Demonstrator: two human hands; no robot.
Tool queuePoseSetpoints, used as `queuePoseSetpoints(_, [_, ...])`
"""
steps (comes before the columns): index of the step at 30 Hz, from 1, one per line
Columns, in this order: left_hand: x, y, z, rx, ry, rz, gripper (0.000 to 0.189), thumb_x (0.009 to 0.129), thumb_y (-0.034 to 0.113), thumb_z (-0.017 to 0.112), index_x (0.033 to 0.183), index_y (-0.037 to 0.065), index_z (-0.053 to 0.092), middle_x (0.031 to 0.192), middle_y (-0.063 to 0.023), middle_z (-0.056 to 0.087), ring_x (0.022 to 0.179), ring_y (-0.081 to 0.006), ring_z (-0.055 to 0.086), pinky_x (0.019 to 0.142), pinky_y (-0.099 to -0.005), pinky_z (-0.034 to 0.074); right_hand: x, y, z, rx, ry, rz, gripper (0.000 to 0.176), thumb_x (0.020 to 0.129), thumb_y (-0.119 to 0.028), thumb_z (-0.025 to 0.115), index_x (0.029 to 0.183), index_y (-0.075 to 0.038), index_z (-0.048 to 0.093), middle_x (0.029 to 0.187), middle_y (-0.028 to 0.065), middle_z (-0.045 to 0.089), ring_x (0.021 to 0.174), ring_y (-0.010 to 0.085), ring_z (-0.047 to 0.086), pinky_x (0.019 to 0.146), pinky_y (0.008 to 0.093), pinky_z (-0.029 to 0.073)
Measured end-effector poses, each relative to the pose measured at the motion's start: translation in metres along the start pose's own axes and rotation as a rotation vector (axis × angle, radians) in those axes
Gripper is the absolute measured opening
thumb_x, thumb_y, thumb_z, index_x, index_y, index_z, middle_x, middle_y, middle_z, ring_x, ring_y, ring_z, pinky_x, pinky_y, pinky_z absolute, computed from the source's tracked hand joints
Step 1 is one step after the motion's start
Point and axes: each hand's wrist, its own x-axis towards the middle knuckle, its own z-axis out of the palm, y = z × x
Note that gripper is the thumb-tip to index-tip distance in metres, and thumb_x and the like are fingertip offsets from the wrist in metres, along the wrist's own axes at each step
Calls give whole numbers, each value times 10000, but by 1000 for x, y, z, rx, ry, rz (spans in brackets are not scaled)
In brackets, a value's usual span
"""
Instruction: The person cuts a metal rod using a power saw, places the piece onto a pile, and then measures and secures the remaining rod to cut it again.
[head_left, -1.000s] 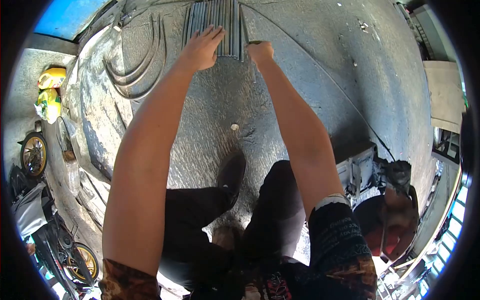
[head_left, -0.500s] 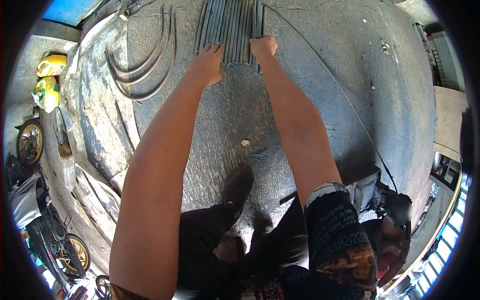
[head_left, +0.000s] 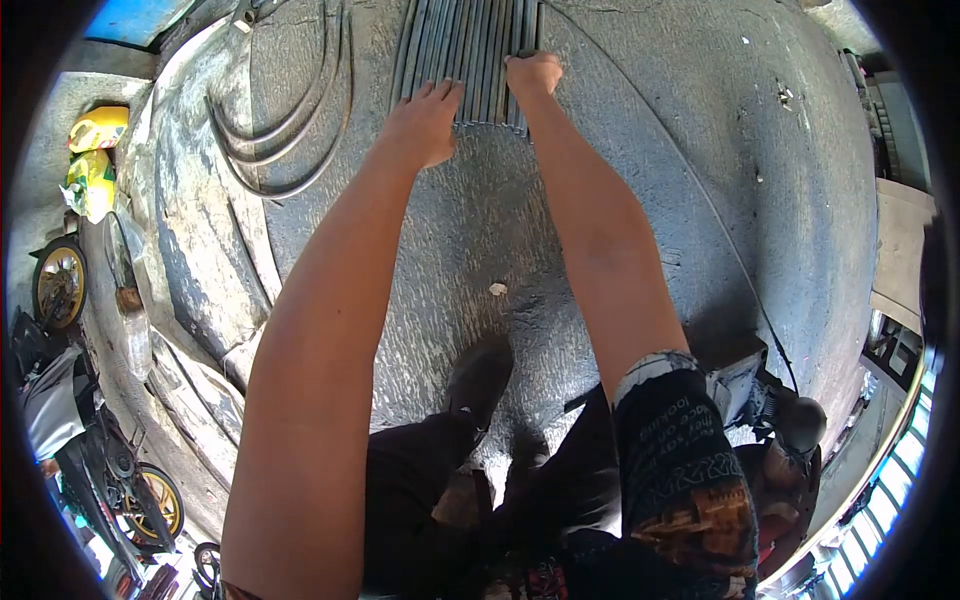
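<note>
I had both hands out at arm's length over a bundle of rods point(head_left: 475, 65), which lay side by side on the floor point(head_left: 450, 250) at the top of my view, running away from me with their near ends almost level. My left hand point(head_left: 423, 125) was at the left of those near ends, palm down and mostly open, its fingers together, slightly bent and reaching over the rods; it had nothing wrapped in its grip. My right hand point(head_left: 534, 74) was a little farther out, at the right edge of the bundle, its fingers curled in and touching the outermost rods; from above I could not tell whether it had closed round one or only pressed against the side. Well to the left of the bundle lay some bent tubes point(head_left: 273, 196), curving in a U towards me. On the right a long cable point(head_left: 776, 335) slanted across the floor, its near end beside a dark machine point(head_left: 735, 375). A pale lump point(head_left: 497, 289) sat on the floor between my forearms, just beyond my dark shoe point(head_left: 478, 375). My right sleeve point(head_left: 680, 460) was printed with lettering. Far off to the left were two yellow packs point(head_left: 98, 128), one nearer me than the other, and a gold-rimmed wheel point(head_left: 60, 285) below them.
</note>
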Motion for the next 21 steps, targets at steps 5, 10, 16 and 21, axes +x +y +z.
queuePoseSetpoints(5, [0,-3,5,-30,26,10,717,903,169,616,1507,131,232,1564,-70,255,1436,-264,258,1153,-453,318,-9,-9,-7,-29,39,-6,344,814,-126,689,1086,70,612,1078,265,642,965,369,673,750,437,606])
queuePoseSetpoints(10, [-6,1,-3,-13,-40,-15,720,901,178,619,1507,129,233,1550,-71,280,1430,-264,271,1146,-450,328,2,-1,-8,-92,-6,-44,393,798,-179,698,1072,90,613,1065,267,643,955,364,675,734,429,601])
queuePoseSetpoints(16, [-8,1,-6,-7,-53,-9,729,903,181,617,1512,128,219,1539,-74,296,1433,-266,259,1143,-448,330,-6,4,-16,-181,-46,-91,254,760,-186,733,932,0,718,1014,240,676,893,374,687,752,466,598])
queuePoseSetpoints(21, [-13,5,-14,5,-102,-1,727,880,157,608,1504,118,237,1541,-125,291,1427,-297,275,1147,-437,333,-15,1,-14,-336,-44,-97,493,763,-233,743,1105,84,586,1059,234,653,941,373,678,781,429,588])
